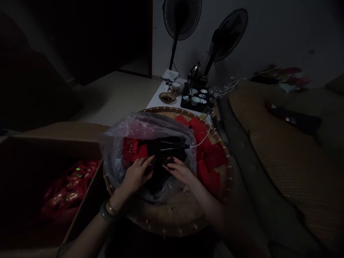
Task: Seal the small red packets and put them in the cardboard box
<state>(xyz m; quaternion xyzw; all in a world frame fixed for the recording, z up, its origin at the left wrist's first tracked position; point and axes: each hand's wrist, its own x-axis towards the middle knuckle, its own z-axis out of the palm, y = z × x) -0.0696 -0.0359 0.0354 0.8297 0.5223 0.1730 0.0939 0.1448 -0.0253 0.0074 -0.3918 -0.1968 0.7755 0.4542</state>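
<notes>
A see-through plastic bag [115,132] lies spread open on a round woven bamboo tray [172,218]. Inside it is a dark heap, too dim to name, and red packets [131,148] rest at its left side. My left hand [137,174] is over the near left part of the heap, thumb and forefinger apart, with nothing plainly held. Between the fingertips of my right hand [179,171] is a small dark lump [168,162]. Just beyond both hands lies a black device [172,146] with a white cable.
At left stands a cardboard box [86,193] holding red shiny packets [75,182]. More red packets [204,143] lie on the tray's right side. Behind is a white table [156,98] with a tea tray [188,104] and cups. Two fans and a sofa [268,150] are beyond.
</notes>
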